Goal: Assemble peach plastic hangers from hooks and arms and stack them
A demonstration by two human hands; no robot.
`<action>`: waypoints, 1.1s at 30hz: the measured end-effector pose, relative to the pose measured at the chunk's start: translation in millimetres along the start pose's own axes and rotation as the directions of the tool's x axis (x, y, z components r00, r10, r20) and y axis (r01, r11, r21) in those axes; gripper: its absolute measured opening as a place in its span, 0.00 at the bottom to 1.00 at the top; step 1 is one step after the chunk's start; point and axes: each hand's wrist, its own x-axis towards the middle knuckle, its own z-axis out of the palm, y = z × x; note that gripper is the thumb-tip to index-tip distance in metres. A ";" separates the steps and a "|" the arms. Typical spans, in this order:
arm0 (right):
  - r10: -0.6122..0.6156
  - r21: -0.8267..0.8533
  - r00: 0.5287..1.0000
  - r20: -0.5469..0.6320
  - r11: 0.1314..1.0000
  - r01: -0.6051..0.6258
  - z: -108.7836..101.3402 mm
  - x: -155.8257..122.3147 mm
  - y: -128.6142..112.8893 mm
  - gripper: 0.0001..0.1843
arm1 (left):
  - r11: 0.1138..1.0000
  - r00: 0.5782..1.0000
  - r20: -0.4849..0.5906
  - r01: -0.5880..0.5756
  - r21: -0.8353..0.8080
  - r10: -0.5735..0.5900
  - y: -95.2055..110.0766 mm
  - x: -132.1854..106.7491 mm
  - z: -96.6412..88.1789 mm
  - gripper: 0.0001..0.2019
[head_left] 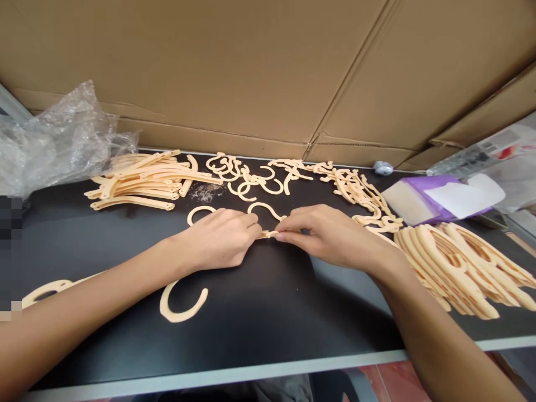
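Note:
My left hand (221, 240) and my right hand (326, 234) meet over the middle of the black table (272, 312). Both pinch a small cream plastic hook piece (270, 231) between their fingertips, with its curved end (263, 209) showing just beyond the fingers. Another curved hook (200, 212) peeks out behind my left hand. A loose cream hook (182, 304) lies near my left forearm. Both hands are closed in a pinch.
A stack of cream hanger arms (146, 181) lies at the back left, loose hooks (251, 176) at the back middle, more parts (364, 192) to the right, and a pile of hanger bodies (460, 268) at the right. Crumpled plastic wrap (54, 139), a purple pad (435, 198), cardboard (268, 72) behind.

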 end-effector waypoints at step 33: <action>-0.319 -0.319 0.879 -0.355 0.925 0.206 15.0 12.7 10.3 0.16 | 0.860 0.979 -0.019 0.169 -0.481 -0.203 -23.6 4.2 -35.3 0.16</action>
